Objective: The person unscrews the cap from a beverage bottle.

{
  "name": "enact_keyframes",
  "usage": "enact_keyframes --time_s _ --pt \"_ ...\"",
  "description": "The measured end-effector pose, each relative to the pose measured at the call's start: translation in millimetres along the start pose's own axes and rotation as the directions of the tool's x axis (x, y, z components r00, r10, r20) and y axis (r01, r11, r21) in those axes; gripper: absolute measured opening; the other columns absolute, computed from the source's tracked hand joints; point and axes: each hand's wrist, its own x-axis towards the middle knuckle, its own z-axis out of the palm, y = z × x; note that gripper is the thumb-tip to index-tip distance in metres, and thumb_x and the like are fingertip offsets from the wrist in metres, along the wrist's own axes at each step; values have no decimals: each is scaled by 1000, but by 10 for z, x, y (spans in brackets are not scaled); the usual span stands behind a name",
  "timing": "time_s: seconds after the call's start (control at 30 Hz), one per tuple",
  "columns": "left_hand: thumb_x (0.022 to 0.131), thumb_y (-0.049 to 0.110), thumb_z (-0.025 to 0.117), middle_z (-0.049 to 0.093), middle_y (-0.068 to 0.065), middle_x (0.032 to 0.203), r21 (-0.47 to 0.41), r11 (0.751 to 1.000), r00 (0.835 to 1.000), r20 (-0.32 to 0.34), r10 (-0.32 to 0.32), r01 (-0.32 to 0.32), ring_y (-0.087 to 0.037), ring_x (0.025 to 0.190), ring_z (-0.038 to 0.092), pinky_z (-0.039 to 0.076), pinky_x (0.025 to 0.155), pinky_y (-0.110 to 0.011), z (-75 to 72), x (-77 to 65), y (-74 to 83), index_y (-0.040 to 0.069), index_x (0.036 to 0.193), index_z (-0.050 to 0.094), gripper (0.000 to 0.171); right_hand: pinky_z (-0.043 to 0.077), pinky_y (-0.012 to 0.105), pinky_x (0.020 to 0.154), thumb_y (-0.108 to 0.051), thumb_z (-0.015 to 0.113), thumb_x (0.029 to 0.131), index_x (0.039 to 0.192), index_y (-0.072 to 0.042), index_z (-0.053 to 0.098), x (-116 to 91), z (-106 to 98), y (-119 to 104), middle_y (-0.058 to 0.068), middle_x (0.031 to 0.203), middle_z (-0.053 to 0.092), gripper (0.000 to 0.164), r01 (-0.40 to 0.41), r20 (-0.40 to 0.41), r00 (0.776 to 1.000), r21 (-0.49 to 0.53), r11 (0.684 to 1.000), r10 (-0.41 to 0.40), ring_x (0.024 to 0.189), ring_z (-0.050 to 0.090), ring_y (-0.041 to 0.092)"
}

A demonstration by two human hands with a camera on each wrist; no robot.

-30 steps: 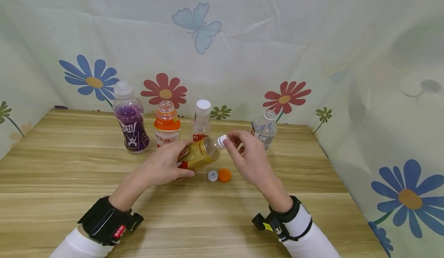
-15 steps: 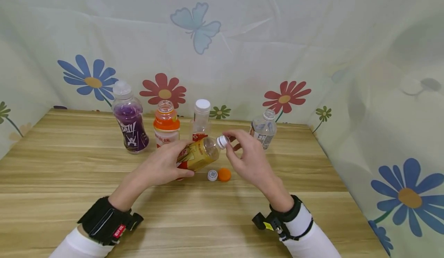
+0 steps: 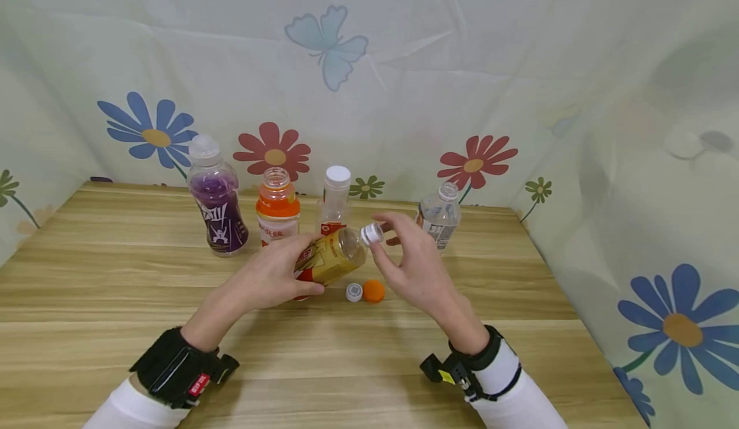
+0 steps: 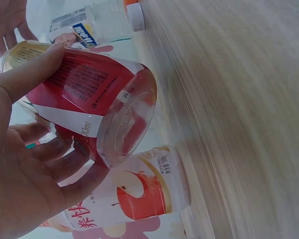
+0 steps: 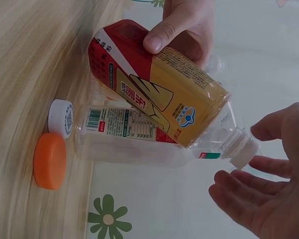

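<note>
A plastic drink bottle [image 3: 331,257] with a yellow and red label lies tilted in the air, its neck to the right. My left hand [image 3: 277,269] grips it round the body, thumb on the near side. In the left wrist view its clear base faces the camera. At the neck sits a white cap [image 5: 245,152]. My right hand [image 3: 412,259] has thumb and index fingertips at opposite sides of this cap, the other fingers bent loosely behind. Below the bottle, a loose white cap [image 3: 354,292] and an orange cap [image 3: 373,291] lie side by side on the table.
Behind stand a purple drink bottle [image 3: 218,204], an uncapped orange-topped bottle [image 3: 278,208] and a clear bottle with a white cap [image 3: 337,195]. An uncapped clear bottle [image 3: 440,214] stands behind my right hand. A flowered curtain [image 3: 404,108] borders the wooden table [image 3: 323,365].
My right fingers have shifted slightly around the white cap at the neck, whose end shows more now. The left hand and the bottle have stayed nearly in place.
</note>
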Motion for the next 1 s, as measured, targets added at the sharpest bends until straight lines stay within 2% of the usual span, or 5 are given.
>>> enact_keyframes --time_s 0.17,0.4,0.67,0.9,1.0 --pt "78 25 92 61 -13 138 -5 1000 1000 3 -2 2 -29 119 61 49 103 -54 -2 -1 7 4 148 49 85 58 38 75 -21 69 100 128 2 61 -12 -2 -27 12 112 66 38 -86 -22 996 -43 995 86 93 62 24" --pt "79 24 92 61 -14 138 9 1000 1000 1 5 -5 -30 120 60 48 104 -54 -6 -5 21 4 147 49 84 51 29 63 -22 69 101 110 -1 69 -23 -13 -42 4 89 64 22 -181 -48 983 -53 982 179 76 56 16" --pt "78 24 93 60 -15 139 32 999 1000 -7 20 -19 -31 121 60 47 105 -54 -3 -8 19 4 147 50 84 52 30 63 -17 69 100 105 -3 72 -21 -20 -58 -1 85 65 15 -179 -11 984 -77 981 178 75 57 15" --pt "76 23 94 60 -16 139 53 998 999 -20 36 -35 -31 121 61 47 104 -54 4 -9 1 3 147 50 86 56 37 66 -12 70 98 110 -2 71 -23 -25 -57 3 95 69 15 -139 15 990 -51 989 140 81 61 20" --pt "76 23 94 60 -16 139 58 998 999 -20 32 -31 -31 120 61 47 104 -54 7 -6 -5 3 147 50 86 56 36 67 -10 69 97 113 -2 70 -21 -31 -63 3 99 70 18 -132 30 991 -43 990 133 83 62 20"
